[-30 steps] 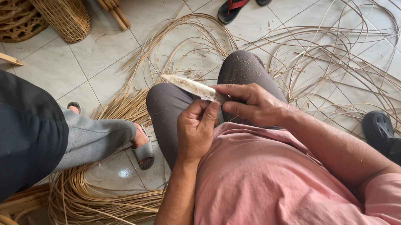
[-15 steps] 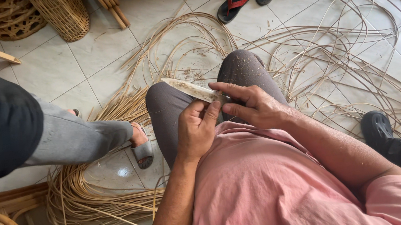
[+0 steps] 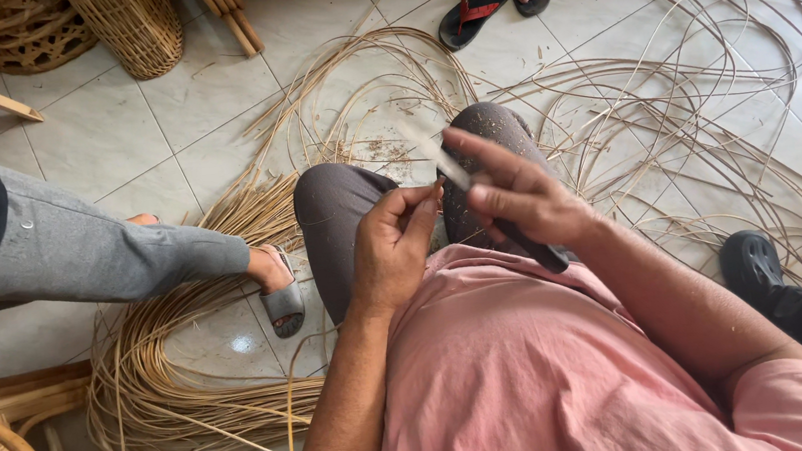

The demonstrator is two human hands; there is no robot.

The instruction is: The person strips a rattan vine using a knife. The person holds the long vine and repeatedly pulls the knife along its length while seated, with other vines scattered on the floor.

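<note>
While my right hand (image 3: 519, 204) grips the dark-handled knife (image 3: 495, 213), my left hand (image 3: 391, 247) pinches the thin rattan strip (image 3: 291, 409), so I judge shaving underway, needing a steady, light stroke.

One head-worn camera looks steeply down from close above the seated person's chest and knees, facing forward over the tiled floor (image 3: 109, 138). Only this single view exists, so no part of the scene is shared with another.
</note>
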